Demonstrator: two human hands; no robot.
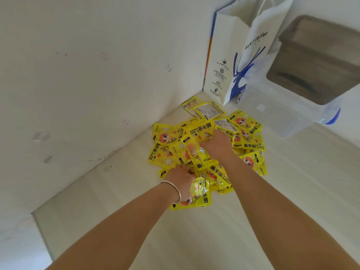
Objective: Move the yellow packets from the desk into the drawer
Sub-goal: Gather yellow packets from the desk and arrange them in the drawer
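Pale wood desk carries heap of yellow packets, white paper bag, clear plastic box.

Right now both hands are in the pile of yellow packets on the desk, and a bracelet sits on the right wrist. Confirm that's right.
Not quite. The head view shows the bracelet on the left wrist, not the right. The rest stands: the left hand and right hand are both in the pile of yellow packets on the desk.
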